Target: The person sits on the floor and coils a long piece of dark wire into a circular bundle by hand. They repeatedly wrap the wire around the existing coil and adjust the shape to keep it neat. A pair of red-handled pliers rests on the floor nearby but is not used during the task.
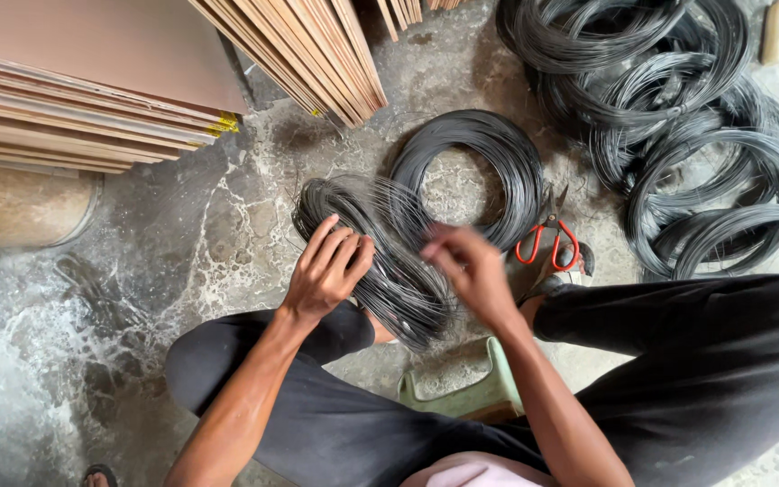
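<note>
A coil of thin black wire (388,261) lies on the floor between my knees. My left hand (328,269) rests flat on its left side, fingers spread over the strands. My right hand (469,267), blurred, is over the coil's right side with its fingers pinched on wire strands. A second black wire coil (517,171) lies just beyond, overlapping the first. Red-handled scissors (549,236) lie on the floor right of my right hand.
A heap of larger black wire coils (687,135) fills the upper right. Stacked plywood sheets (92,99) sit at upper left, more boards (317,50) at top centre. A green stool (471,392) is under me on the marbled concrete floor (164,261).
</note>
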